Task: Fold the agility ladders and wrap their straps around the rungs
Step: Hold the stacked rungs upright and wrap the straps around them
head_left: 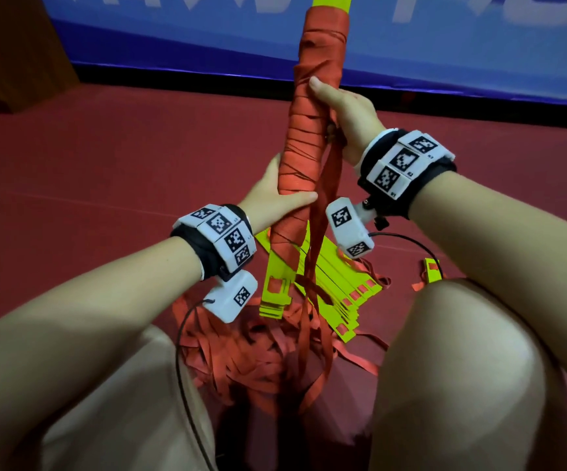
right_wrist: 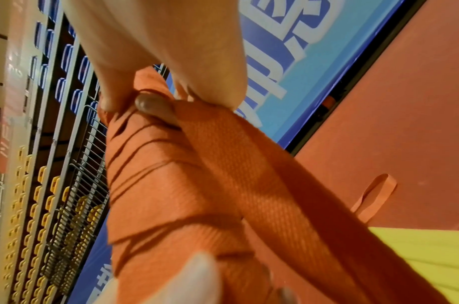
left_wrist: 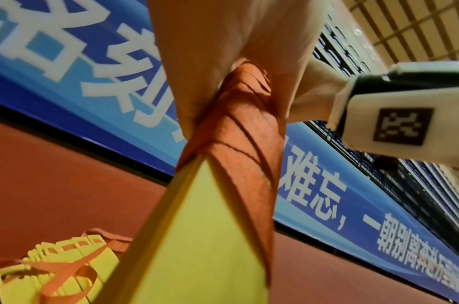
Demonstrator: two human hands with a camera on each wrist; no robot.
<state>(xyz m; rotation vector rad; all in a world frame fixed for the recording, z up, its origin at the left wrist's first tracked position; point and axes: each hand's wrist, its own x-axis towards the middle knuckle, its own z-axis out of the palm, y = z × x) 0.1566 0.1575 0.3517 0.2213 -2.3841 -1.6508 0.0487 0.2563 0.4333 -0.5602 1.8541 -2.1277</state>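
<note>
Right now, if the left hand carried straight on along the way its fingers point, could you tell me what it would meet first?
The left hand already grips the wrapped rung bundle, so that blocks it at once. Just beyond, the loose strap tails probably come next, though depth is unclear.

Bundle top: the wrapped bundle [head_left: 312, 107] runs past the head view's upper edge.
Left hand [head_left: 268, 195]: fingers hidden behind the bundle.
Banner [left_wrist: 67, 67]: lettering cut off by frame edges.
</note>
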